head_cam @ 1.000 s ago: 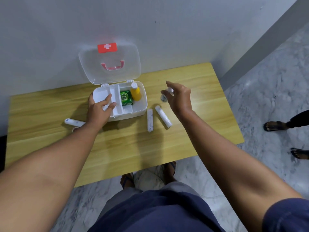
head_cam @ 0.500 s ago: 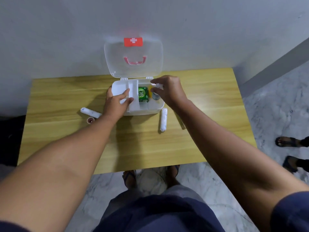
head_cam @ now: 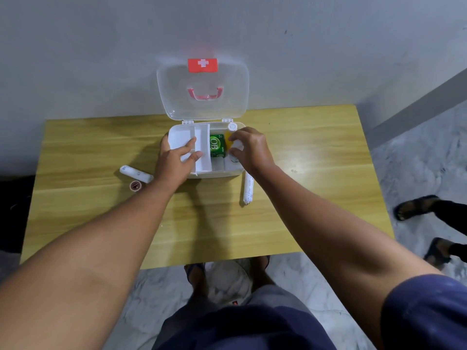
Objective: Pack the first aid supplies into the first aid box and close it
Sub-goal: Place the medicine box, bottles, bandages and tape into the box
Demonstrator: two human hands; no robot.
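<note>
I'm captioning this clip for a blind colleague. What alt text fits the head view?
A person's right hand lowers a small white item into an open first aid box on a wooden table while the left hand steadies it. Two white rolls lie outside it.

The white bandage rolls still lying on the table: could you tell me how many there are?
2: one bandage roll left of the first aid box, one at its front-right corner. Others may be hidden under the hands.
</note>
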